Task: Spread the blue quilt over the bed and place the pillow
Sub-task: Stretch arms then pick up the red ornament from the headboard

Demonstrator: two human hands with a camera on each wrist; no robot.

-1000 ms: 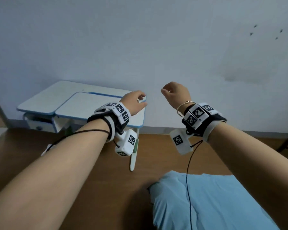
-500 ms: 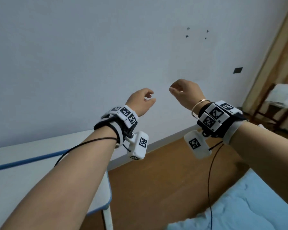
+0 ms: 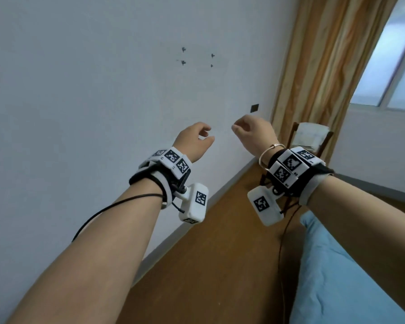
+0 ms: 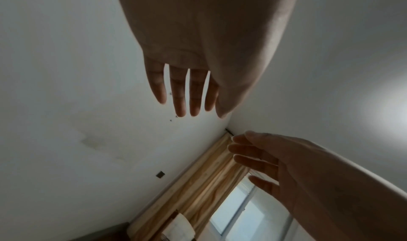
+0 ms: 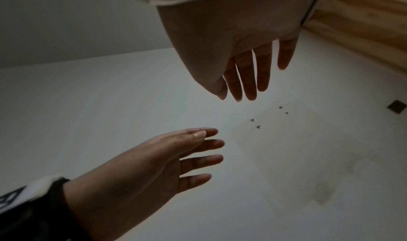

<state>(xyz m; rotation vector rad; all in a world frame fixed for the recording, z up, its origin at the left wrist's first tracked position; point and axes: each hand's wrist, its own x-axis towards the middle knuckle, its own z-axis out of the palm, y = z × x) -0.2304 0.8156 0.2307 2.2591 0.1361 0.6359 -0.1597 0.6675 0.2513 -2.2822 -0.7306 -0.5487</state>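
Note:
Both my arms are raised in front of a white wall. My left hand [image 3: 202, 136] and right hand [image 3: 240, 128] hover side by side, a small gap between them. Neither holds anything. The left wrist view shows my left hand [image 4: 187, 95] with straight, slightly spread fingers and nothing in it. My right hand [image 5: 249, 77] looks the same in the right wrist view. Light blue bedding [image 3: 332, 281] lies at the lower right, below my right forearm and well away from both hands. A white folded bundle [image 3: 310, 136], possibly the pillow, rests on a wooden chair behind my right hand.
Wooden floor [image 3: 220, 253] runs between the wall and the bedding. An orange curtain [image 3: 325, 54] hangs beside a window [image 3: 395, 71] at the right. A thin cable [image 3: 283, 242] trails down from my right wrist.
The view has swung right and up: the white desk is gone, and the curtain, window and chair have come in. Both hands stay raised and empty.

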